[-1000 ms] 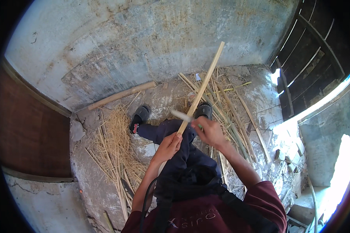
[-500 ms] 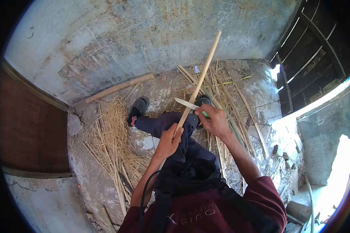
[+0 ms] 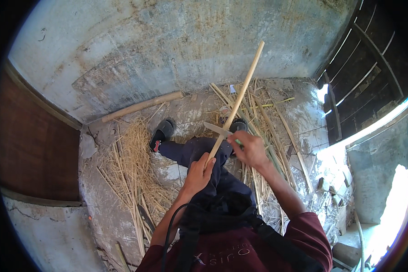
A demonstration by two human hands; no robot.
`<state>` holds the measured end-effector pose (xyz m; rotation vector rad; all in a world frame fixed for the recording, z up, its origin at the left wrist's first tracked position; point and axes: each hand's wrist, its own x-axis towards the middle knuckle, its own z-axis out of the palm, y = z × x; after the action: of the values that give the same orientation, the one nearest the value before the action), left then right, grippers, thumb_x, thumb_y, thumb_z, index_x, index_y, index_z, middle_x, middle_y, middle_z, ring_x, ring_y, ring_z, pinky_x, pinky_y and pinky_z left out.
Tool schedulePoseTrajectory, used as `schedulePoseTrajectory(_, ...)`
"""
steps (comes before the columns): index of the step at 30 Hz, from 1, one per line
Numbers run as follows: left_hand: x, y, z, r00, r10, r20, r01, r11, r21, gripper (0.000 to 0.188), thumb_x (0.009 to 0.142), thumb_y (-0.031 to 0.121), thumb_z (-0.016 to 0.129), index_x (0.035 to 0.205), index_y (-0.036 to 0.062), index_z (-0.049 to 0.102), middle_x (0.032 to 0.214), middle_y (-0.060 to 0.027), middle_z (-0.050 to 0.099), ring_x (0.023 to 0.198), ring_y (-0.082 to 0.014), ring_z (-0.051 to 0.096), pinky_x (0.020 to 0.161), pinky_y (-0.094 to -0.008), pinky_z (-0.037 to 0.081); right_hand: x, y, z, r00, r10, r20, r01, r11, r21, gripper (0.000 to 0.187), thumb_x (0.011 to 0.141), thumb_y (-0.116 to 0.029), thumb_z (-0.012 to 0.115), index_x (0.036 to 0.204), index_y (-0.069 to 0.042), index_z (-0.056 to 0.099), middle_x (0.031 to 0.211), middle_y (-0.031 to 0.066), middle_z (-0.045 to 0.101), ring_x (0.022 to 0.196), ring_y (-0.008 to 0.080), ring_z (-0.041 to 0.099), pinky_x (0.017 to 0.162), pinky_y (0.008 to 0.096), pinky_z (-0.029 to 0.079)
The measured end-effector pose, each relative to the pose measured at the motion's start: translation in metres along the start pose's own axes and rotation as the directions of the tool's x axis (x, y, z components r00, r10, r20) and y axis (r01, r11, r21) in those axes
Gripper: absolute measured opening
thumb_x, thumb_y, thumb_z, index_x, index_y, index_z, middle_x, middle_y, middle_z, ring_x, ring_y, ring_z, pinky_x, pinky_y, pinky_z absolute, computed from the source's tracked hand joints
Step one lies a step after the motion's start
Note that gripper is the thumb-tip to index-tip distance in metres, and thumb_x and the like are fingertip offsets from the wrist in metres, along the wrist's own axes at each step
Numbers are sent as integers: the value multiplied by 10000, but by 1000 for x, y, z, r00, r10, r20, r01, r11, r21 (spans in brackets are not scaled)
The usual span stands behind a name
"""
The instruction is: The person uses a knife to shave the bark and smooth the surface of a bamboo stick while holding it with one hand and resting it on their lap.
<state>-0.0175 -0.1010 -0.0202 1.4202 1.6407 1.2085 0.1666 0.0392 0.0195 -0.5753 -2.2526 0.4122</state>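
A long pale strip of split bamboo or wood [image 3: 243, 93] slants up and away from my lap, its far end toward the wall. Its near end is gripped in my left hand [image 3: 198, 174], thumb along the top. My right hand [image 3: 250, 149] is closed round the green handle of a knife [image 3: 217, 129]. The blade points left and lies across the strip, some way beyond my left hand. Both hands are above my dark trousers, with my shoes beyond them on the floor.
A heap of straw-like shavings [image 3: 138, 156] and thin strips lies on the left. More long strips [image 3: 276, 131] are scattered on the right. A round pole [image 3: 143, 105] rests along the foot of the wall [image 3: 167, 50]. Broken blocks [image 3: 333, 186] lie by the bright opening at right.
The knife and my right hand have shifted slightly down along the strip, nearer my left hand. The view has tilted a little; my left hand keeps its hold.
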Motion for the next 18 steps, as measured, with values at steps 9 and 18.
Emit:
schedulePoseTrajectory(9,-4,-5,1,1000,1,-19,1,997,76,248,1122,221,592,988,16,553,642,-113,606,585,-238,693,542,-372,465,2,11,0,999,29,-16,-30,999,-28,75,943,-79,743,1006,-64,706,914,124,735,708,348,722,624,443,589)
schedulePoseTrajectory(18,0,-4,-1,999,-32,3,32,999,-14,285,1137,245,572,971,14,559,623,-67,561,538,-149,570,531,-345,417,5,27,-16,966,200,-164,-193,979,58,77,945,-77,752,1003,-54,708,873,112,727,692,342,715,597,444,553)
